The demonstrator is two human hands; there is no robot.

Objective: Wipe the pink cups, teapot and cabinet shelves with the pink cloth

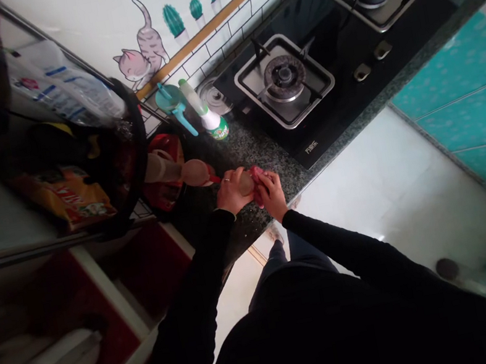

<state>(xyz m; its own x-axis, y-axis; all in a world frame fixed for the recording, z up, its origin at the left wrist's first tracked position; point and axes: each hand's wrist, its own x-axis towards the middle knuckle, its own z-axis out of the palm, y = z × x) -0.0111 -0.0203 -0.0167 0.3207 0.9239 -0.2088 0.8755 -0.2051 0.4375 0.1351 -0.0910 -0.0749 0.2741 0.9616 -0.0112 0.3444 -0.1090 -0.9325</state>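
Observation:
Over the edge of the dark speckled counter, my left hand is wrapped round a small, pale, translucent jar. A ring shows on one of its fingers. My right hand presses a pinkish-red cloth against the jar's right side, its fingers bent over the cloth. Part of the cloth hangs below the fingers. Just left of my left hand stands another round container with a red part, and beside it a pale jug-like vessel.
A white-and-green bottle and a teal handled cup stand at the wall. The black gas hob lies to the right. A rack with packets rises on the left, above an open red-lined drawer.

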